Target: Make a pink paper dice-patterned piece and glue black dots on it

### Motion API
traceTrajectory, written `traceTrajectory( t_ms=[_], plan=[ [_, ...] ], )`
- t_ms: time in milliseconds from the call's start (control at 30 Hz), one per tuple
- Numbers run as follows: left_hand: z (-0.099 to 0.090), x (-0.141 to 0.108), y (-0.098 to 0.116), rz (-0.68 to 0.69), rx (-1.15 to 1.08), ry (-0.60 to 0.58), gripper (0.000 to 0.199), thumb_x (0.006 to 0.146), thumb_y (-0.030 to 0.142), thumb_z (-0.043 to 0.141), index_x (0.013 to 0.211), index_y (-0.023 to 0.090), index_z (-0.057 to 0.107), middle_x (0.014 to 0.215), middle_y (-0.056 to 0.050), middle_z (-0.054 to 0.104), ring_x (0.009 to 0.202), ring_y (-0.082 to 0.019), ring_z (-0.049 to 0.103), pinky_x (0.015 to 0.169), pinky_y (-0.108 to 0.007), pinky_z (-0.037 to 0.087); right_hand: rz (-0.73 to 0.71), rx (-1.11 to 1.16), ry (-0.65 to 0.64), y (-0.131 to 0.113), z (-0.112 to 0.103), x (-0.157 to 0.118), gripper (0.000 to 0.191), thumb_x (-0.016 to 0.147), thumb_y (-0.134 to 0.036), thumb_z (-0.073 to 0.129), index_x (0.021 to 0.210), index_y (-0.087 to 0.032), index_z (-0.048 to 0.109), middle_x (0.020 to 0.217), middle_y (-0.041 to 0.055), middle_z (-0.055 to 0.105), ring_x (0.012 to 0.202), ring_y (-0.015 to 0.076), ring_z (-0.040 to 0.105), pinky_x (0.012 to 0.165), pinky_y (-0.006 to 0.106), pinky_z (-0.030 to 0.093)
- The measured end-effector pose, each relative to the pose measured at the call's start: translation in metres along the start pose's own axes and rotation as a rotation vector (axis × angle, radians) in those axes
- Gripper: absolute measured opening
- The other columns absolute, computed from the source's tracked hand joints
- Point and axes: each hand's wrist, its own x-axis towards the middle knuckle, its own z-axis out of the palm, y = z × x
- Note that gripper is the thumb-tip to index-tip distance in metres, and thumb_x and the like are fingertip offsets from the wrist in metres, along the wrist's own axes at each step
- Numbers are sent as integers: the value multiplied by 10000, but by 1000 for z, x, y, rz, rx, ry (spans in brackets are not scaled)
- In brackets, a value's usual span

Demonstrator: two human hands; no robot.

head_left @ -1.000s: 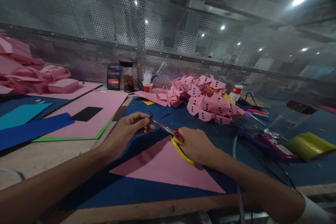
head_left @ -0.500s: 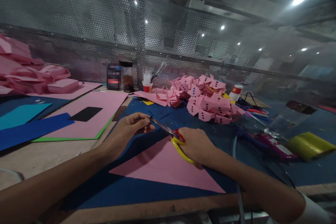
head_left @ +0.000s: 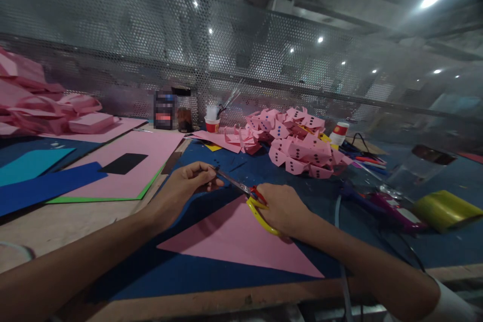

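Observation:
My right hand [head_left: 283, 209] grips a pair of scissors [head_left: 260, 216] by the yellow and red handles, blades pointing up and left. At the blade tips, my left hand [head_left: 194, 178] pinches a tiny dark piece, apparently black paper; the fingers mostly hide it. Below both hands a pink paper sheet [head_left: 241, 239] with a pointed left corner lies on the blue mat [head_left: 151, 282]. Tiny black bits [head_left: 218, 161] are scattered on the mat just beyond the left fingertips.
Folded pink paper pieces with dark dots [head_left: 298, 146] are heaped behind my right hand. To the left are a black paper rectangle [head_left: 125, 163], blue paper [head_left: 49, 188] and more pink pieces [head_left: 45, 100]. A glue gun [head_left: 392, 209] and yellow roll [head_left: 447, 210] lie at right.

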Motion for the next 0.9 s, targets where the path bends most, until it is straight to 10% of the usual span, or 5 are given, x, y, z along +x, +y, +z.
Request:
traceTrajectory(
  t_ms=[900],
  plan=[
    [-32,28,2,89,243,108,285,749,416,765,916,197,692,835,-52,772,859,-218,715,867,-331,530,190,-53,54,39,-14,21,358,929,-510,446,846,-208,618,843,60,720,769,223,679,543,279,255]
  ],
)
